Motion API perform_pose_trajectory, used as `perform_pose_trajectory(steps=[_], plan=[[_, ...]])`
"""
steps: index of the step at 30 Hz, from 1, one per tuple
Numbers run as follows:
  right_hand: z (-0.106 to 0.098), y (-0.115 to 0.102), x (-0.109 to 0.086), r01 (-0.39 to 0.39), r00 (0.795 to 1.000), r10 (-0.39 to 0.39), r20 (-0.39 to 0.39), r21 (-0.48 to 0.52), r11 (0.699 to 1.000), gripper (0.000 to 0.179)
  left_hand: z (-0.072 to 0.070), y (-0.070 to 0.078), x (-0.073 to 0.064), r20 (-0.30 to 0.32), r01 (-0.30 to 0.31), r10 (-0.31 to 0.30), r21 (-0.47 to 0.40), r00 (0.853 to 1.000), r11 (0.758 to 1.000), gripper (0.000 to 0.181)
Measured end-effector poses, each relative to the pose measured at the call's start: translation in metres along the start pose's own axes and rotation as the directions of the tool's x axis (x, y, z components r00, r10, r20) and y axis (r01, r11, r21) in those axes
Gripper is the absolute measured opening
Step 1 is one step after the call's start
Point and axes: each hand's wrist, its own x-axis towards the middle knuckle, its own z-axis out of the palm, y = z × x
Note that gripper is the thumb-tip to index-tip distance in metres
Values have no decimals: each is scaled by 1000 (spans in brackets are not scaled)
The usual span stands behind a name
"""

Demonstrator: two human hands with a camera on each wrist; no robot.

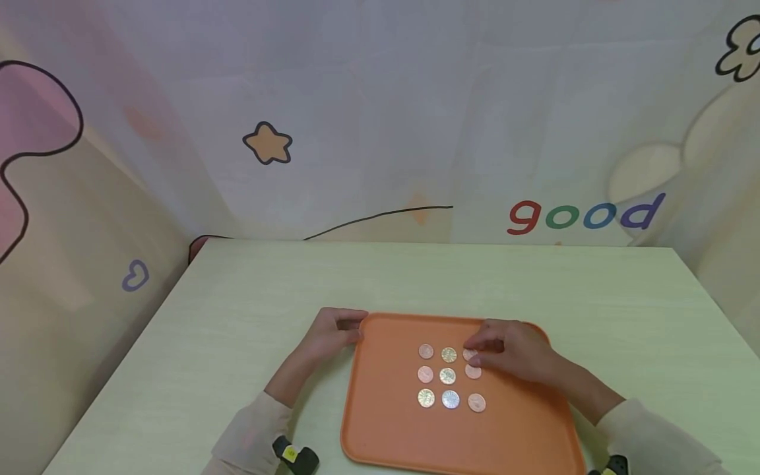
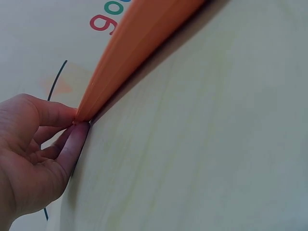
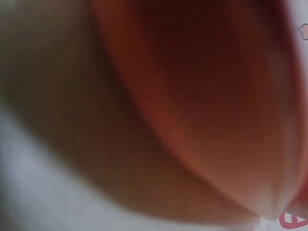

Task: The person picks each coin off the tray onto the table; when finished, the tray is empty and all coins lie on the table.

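An orange tray (image 1: 392, 429) lies on the table, with several round coins (image 1: 450, 399) on it in three rows. Some coins look pinkish, others pale gold or silvery. At the tray's far left corner my left hand (image 1: 330, 334) grips the rim; the left wrist view shows the thumb and fingers of that hand (image 2: 36, 149) pinching the tray's edge (image 2: 122, 67). My right hand (image 1: 519, 349) reaches over the tray's right side, thumb and fingertips around the far right coin (image 1: 469, 354), which is partly hidden. In the right wrist view, the tray (image 3: 207, 110) is badly blurred and the fingertips cannot be made out.
A pale wood-grain table (image 1: 267, 284) spreads around the tray. Behind it hangs a printed backdrop (image 1: 380, 132) with a star and the word "good". Black devices with yellow labels sit on both wrists, such as the left wrist device (image 1: 295, 455).
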Motion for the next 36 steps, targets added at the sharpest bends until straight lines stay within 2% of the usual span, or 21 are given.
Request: perform_pose_trajectory(steps=[6,13,19,26,36], plan=[[-1,1,-1,7,1000,-7,5,45,999,18,-1,-1,1,0,0,0,1,1000,1000,39],[-6,2,-2,30,997,-36,68,84,996,21,0,-2,2,-8,-10,10,16,1000,1000,39],[-6,1,0,27,995,-25,97,-11,1000,18,0,-3,1,-1,-23,23,19,1000,1000,39],[-5,-3,2,25,994,-9,104,-146,989,16,0,-1,0,-24,2,-1,30,1000,1000,38],[-7,-8,0,-43,991,58,117,-125,991,22,1,0,-2,-2,-3,3,7,1000,1000,40]])
